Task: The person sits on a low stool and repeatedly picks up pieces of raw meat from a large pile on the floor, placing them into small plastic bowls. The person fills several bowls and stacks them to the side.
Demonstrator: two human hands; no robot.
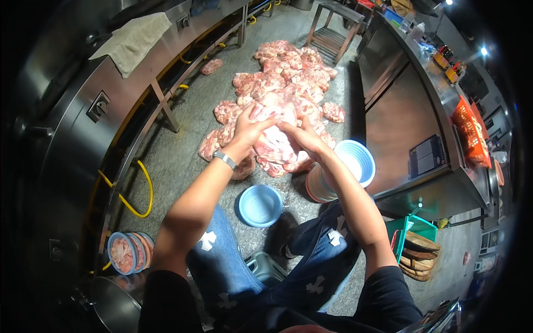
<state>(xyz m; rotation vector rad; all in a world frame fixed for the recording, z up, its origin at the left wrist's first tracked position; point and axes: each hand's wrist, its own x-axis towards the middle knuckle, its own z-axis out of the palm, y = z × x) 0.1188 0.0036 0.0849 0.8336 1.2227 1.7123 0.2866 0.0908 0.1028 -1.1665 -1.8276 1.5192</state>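
Note:
My left hand (249, 130), with a metal watch band at the wrist, grips the left side of a pale pink chunk of raw meat (275, 145). On its right side is my right hand (306, 136), and the two thumbs nearly meet over the top. The chunk is held above a large pile of raw meat lumps (287, 79) that lies on the wet grey floor. Some lumps under my hands are hidden. Between my knees and the pile stands a light-blue plastic basket (260, 206). A stack of nested plastic baskets (354, 162) rises beside my right forearm.
Steel stove fronts (75, 108) with a cloth (133, 41) run along the left. Filled baskets (123, 254) sit at lower left, near a yellow hose (145, 191). A steel cabinet (404, 116) lines the right, with a green crate (424, 227) and wooden boards (418, 254) below.

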